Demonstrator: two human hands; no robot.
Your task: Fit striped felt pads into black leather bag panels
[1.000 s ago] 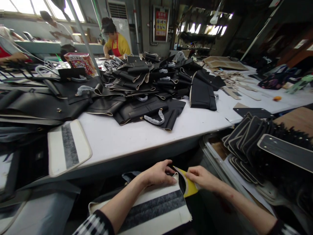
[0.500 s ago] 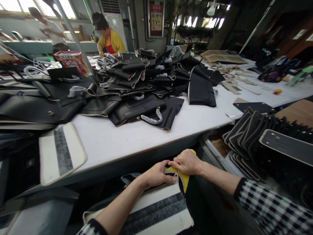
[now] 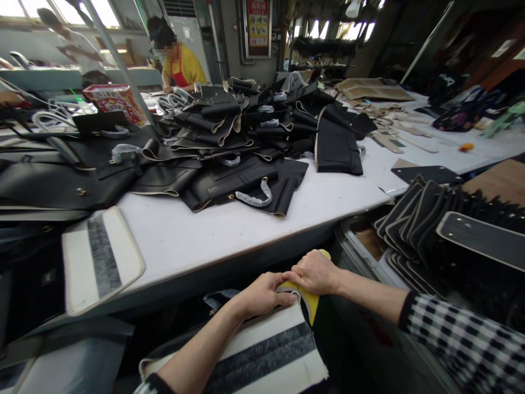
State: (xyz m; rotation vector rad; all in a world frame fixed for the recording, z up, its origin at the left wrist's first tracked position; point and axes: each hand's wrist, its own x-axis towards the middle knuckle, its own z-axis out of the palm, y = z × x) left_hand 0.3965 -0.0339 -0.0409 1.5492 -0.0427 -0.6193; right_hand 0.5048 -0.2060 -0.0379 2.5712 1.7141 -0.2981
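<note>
In front of me is a cream bag panel (image 3: 279, 350) with a broad dark stripe, tilted below the table edge. My left hand (image 3: 264, 293) is closed on its upper right corner, thumb over the cream face and fingers behind the edge. A flat yellow tool with a curved inner edge (image 3: 313, 309) sits against that corner. My right hand (image 3: 315, 272) is wrapped round the tool's upper part, its fingertips meeting those of my left hand. A plastic-wrapped handle (image 3: 217, 300) shows behind the panel.
A white table (image 3: 197, 235) bears a pile of black bag pieces (image 3: 246, 128). Another striped cream panel (image 3: 131, 257) overhangs its edge at left. Stacked dark panels (image 3: 426, 219) fill a bin at right. Across the table works a person in yellow (image 3: 191, 68).
The view has shifted slightly. Both hands keep their grip at the panel's corner, and the panel's lower right end lies marginally further right.
</note>
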